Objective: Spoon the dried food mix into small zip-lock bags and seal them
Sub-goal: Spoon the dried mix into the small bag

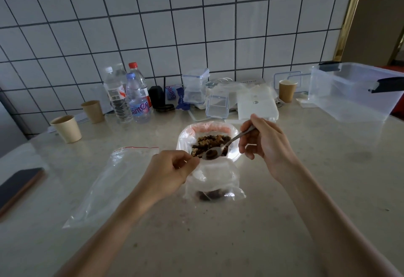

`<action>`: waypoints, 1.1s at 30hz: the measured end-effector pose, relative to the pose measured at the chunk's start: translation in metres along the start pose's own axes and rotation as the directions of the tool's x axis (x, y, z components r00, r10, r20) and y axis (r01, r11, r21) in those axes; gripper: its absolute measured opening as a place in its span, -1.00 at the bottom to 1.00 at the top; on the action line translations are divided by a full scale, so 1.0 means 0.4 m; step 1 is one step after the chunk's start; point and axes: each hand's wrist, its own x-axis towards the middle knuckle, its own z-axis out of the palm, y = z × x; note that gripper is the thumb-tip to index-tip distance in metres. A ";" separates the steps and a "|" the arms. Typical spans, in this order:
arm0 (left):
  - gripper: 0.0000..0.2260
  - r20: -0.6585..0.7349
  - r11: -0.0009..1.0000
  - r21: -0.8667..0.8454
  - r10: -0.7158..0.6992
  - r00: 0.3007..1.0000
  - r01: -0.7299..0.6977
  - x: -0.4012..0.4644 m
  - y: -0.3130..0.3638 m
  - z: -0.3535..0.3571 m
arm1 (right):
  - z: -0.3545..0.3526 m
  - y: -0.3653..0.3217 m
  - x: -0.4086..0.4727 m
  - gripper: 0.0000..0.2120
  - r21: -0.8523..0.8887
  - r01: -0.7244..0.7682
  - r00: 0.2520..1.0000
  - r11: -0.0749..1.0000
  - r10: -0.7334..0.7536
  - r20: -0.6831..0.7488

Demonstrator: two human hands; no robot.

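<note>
A white bowl (183,139) lined with clear plastic holds brown and tan dried food mix (211,143) at the table's middle. My right hand (264,143) grips a metal spoon (220,147) whose loaded scoop hangs over the bowl's near rim. Just below it stands a small clear zip-lock bag (215,186) with some dark mix at its bottom. My left hand (172,171) pinches the bag's upper left edge and holds its mouth open. Another empty zip-lock bag (111,182) with a red seal strip lies flat to the left.
Paper cups (67,129) (287,90), water bottles (131,97), small lidded boxes (217,106) and a white flat box (258,106) line the tiled back wall. A large clear storage tub (354,93) stands far right. A dark phone (18,186) lies at the left edge.
</note>
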 end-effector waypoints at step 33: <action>-0.66 -0.099 0.950 -0.143 -0.294 0.951 0.279 0.146 -0.030 0.035 | 0.005 0.060 0.022 -0.67 -0.292 -0.059 0.992 0.955 0.023 -0.124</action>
